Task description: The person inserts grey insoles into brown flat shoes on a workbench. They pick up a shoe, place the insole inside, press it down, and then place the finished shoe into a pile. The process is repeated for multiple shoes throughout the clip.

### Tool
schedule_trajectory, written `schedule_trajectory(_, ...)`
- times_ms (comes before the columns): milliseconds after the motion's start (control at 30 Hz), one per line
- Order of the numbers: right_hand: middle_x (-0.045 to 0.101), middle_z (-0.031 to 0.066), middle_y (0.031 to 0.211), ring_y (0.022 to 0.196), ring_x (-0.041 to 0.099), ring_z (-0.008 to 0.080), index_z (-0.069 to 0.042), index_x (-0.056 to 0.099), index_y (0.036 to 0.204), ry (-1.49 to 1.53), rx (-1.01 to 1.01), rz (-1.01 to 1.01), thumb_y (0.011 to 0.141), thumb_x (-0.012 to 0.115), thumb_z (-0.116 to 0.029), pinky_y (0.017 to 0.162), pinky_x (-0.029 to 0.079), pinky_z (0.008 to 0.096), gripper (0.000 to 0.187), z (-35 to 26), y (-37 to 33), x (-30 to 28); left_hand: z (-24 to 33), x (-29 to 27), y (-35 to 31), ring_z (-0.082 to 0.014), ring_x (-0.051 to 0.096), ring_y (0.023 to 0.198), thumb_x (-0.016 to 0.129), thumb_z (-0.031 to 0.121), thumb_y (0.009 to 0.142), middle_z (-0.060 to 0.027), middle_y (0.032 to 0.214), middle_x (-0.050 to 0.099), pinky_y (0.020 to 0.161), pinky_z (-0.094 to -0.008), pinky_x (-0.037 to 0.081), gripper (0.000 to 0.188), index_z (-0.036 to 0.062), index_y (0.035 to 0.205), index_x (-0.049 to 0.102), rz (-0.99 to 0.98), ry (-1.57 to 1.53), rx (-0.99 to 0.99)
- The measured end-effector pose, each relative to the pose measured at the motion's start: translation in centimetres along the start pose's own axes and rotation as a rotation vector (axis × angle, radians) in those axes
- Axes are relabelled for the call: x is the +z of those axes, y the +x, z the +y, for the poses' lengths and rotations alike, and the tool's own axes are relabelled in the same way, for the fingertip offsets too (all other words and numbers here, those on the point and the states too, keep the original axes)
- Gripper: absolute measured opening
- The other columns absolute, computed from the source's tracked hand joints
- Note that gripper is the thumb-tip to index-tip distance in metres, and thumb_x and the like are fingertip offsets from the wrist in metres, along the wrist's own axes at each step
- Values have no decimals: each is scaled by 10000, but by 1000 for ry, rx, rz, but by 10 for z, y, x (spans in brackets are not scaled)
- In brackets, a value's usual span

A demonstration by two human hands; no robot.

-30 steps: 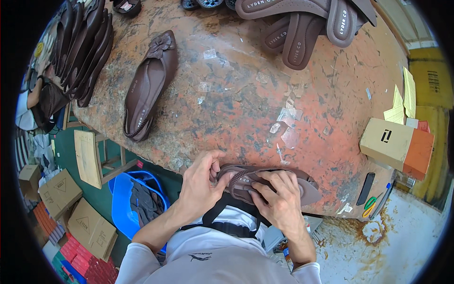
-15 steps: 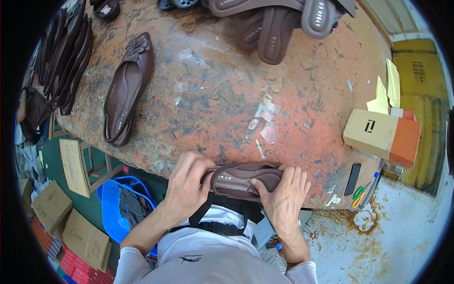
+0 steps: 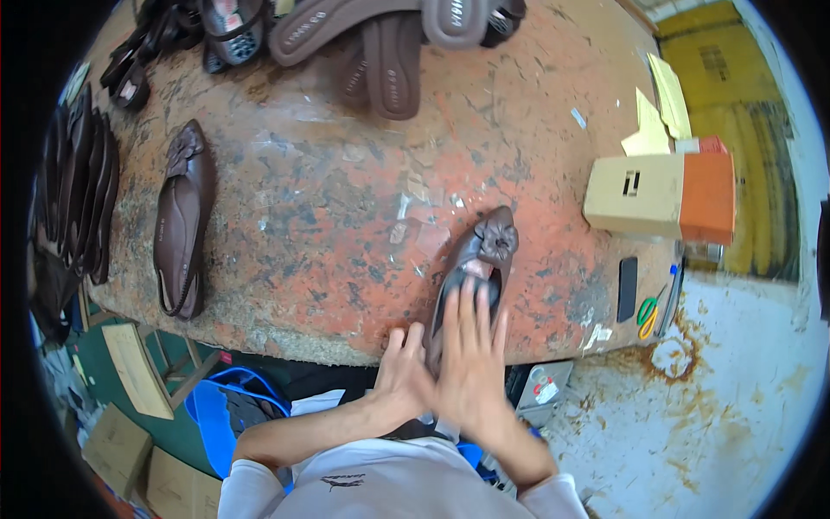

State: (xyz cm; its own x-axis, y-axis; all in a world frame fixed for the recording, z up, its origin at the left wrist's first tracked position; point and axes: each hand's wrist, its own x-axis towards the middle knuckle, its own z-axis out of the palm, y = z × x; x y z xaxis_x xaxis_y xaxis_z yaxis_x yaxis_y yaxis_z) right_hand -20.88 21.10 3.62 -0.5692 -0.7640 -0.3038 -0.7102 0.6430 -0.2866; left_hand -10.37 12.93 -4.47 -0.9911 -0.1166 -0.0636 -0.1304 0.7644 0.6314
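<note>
A brown flat shoe with a bow at its toe [image 3: 484, 246] lies on the worn orange-brown table [image 3: 328, 199], toe pointing away, heel at the near edge. My right hand [image 3: 471, 355] rests flat on its heel half, fingers straight and spread, covering that part. My left hand [image 3: 399, 368] is beside it at the table edge, fingers stretched out, its wrist crossing under the right one; it touches the shoe's left side or lies just next to it. A matching brown shoe [image 3: 181, 221] lies apart at the left.
A row of dark shoes [image 3: 78, 190] lines the left edge. Brown soles [image 3: 380, 43] are piled at the back. At the right are a beige and orange box [image 3: 661, 195], yellow paper [image 3: 661, 104], a black bar [image 3: 628, 288] and scissors [image 3: 647, 313]. A blue bin [image 3: 207, 415] stands below.
The shoe was held sideways in both hands at the table edge; now it lies flat on the table, toe away, with my fingers straightened over it.
</note>
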Motion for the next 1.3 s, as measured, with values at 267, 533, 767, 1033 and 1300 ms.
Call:
schedule_trajectory(267,447,396,1554,1516,394,513,205,382,1530,25,91,79,931,643,-729,1272,171,719,1140,9,24,-1,6,-7,11,-351,516,949,715,284,917,-94,1060,683,795,-464,368,304,118,1165,773,74,168,85)
schedule_trajectory(533,445,460,1497,1488,399,550,231,414,1459,-35,69,262,992,617,-644,1298,142,690,1013,6,36,12,2,4,11,-386,513,1149,692,400,962,-140,1199,668,906,-502,368,410,94,1235,694,-48,-26,-24)
schedule_trajectory(767,634,416,1286,1369,548,515,232,599,1216,33,193,182,1023,564,-664,1291,156,701,918,32,76,8,11,-11,12,-338,555,962,733,302,916,-75,1103,657,756,-476,383,244,168,1116,775,251,142,184)
schedule_trajectory(1033,650,349,1335,1321,608,447,-24,547,1547,408,-355,443,936,796,-232,1128,422,567,692,-43,59,-60,-32,-85,-36,-383,724,1052,808,190,796,-255,1468,660,843,-512,562,568,-45,1304,713,696,56,97)
schedule_trajectory(1300,706,329,867,765,752,446,24,332,1644,778,-374,299,982,597,-123,715,561,525,728,-190,194,-43,-116,-177,-103,-428,629,1268,978,176,670,-260,1457,617,1043,-504,518,669,30,1231,645,1171,384,-162)
